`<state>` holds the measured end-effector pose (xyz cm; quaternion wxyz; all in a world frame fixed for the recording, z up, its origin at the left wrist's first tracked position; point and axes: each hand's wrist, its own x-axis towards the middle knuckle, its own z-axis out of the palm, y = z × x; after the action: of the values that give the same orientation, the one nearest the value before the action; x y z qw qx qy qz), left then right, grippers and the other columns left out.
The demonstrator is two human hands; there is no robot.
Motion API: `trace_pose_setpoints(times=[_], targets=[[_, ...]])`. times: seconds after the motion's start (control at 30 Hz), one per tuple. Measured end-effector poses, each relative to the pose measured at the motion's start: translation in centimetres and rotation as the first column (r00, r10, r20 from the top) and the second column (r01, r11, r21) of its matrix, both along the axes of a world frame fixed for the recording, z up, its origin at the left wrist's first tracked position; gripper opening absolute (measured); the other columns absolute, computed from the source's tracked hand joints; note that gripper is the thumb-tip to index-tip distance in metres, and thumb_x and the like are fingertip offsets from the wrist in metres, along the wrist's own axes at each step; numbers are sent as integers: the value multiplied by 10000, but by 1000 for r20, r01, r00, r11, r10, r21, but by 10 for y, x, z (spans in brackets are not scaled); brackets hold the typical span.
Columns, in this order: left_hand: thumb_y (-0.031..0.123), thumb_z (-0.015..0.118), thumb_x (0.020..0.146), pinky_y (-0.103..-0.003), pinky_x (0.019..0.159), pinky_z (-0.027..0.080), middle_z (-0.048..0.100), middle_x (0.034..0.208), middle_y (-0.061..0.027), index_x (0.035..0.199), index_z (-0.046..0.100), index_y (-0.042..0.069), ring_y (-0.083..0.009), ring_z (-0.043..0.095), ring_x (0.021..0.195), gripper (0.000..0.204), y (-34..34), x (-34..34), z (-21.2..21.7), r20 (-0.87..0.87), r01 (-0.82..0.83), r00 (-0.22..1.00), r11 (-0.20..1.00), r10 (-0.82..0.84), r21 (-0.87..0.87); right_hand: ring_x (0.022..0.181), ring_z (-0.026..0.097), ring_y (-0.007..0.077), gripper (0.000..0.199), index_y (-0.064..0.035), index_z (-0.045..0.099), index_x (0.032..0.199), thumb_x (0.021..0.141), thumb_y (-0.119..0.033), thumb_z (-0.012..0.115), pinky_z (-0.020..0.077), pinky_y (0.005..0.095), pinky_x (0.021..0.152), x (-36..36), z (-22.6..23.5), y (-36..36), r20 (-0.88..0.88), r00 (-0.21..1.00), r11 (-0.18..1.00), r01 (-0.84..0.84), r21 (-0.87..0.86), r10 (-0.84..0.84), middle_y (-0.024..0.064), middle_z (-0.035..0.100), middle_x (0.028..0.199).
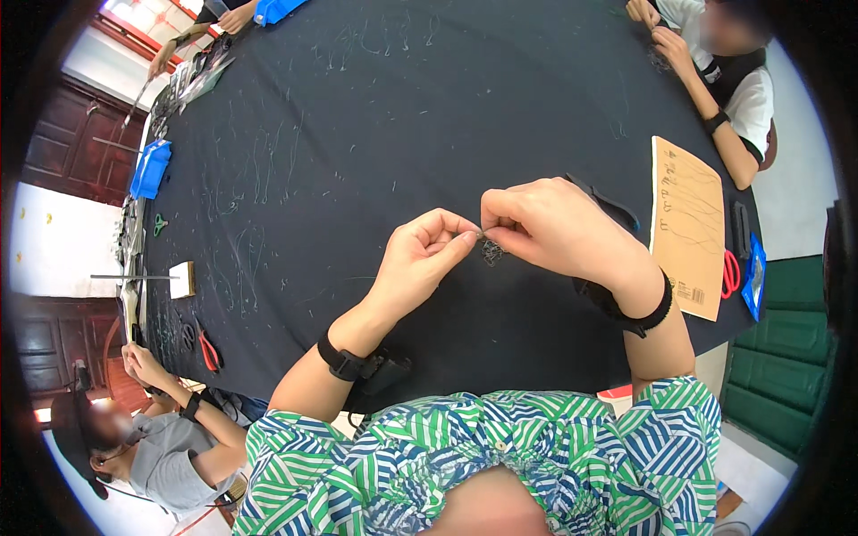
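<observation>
At the centre of the view, the left hand (420, 259) and the right hand (550, 228) meet fingertip to fingertip above the wide counter covered in black cloth (375, 134). Both hands are closed in a fine pinch on the same thing — a small dark tangle of thin wire or thread (491, 253) that hangs just below the point where the thumbs and forefingers touch. The remaining fingers of each hand are curled in, and each wrist wears a black band.

As for progress, I judge the work to be mid-way: the tangle is bunched and not laid out, and the pale scraps of thread scattered over the cloth toward 11 o'clock suggest trimming or unpicking already done, though how much remains cannot be told from so small an object.

At 3 o'clock from the hands lies a flat tan cardboard sheet (686, 228) with thin strands on it, and beyond it, near the counter's edge, a pair of red-handled scissors (730, 272). At 9 o'clock, well apart, sit a small pale wooden block (182, 279) and red-handled pliers (208, 350); farther toward 10 o'clock is a blue plastic tray (150, 168). Other people work at the rim — one at 1 o'clock in a white shirt, another at 8 o'clock in grey.
</observation>
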<state>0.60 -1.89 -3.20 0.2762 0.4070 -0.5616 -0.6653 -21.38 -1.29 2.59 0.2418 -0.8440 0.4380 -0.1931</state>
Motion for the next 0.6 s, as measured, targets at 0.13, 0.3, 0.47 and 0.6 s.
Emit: trace_pose_setpoints(times=[0.13, 0.3, 0.47, 0.6], targets=[[137, 642, 971, -174, 669, 425, 653, 884, 44, 1050, 658, 38, -8, 547, 760, 127, 0, 0, 0, 13, 7, 1000, 1000, -7, -4, 729, 660, 339, 63, -40, 630, 850, 827, -92, 659, 497, 435, 636, -1, 0, 0, 12, 1000, 1000, 2, 0, -2, 147, 666, 740], [126, 645, 968, -179, 672, 432, 656, 884, 40, 1040, 660, 38, -10, 552, 759, 115, -1, -1, -2, 21, 8, 1000, 1000, -8, -3, 730, 659, 343, 61, -41, 640, 813, 810, -98, 660, 499, 436, 644, -1, -1, -1, -3, 1000, 1000, 3, -7, -3, 145, 659, 721], [108, 651, 963, -163, 656, 428, 645, 855, 39, 995, 653, 23, -3, 540, 724, 91, -3, -1, -15, 63, -59, 996, 998, 60, -20, 708, 666, 320, 62, -33, 649, 812, 802, -91, 665, 509, 403, 641, -16, -1, -8, -54, 997, 998, 62, 11, -62, 137, 667, 722], [110, 649, 965, -159, 645, 416, 621, 816, 53, 990, 653, 23, 8, 506, 687, 91, -10, 0, -22, -19, -74, 997, 996, 73, -45, 713, 683, 300, 50, -26, 686, 802, 767, -60, 678, 524, 387, 653, -46, -11, -9, -294, 908, 954, 290, -72, -298, 132, 688, 738]])
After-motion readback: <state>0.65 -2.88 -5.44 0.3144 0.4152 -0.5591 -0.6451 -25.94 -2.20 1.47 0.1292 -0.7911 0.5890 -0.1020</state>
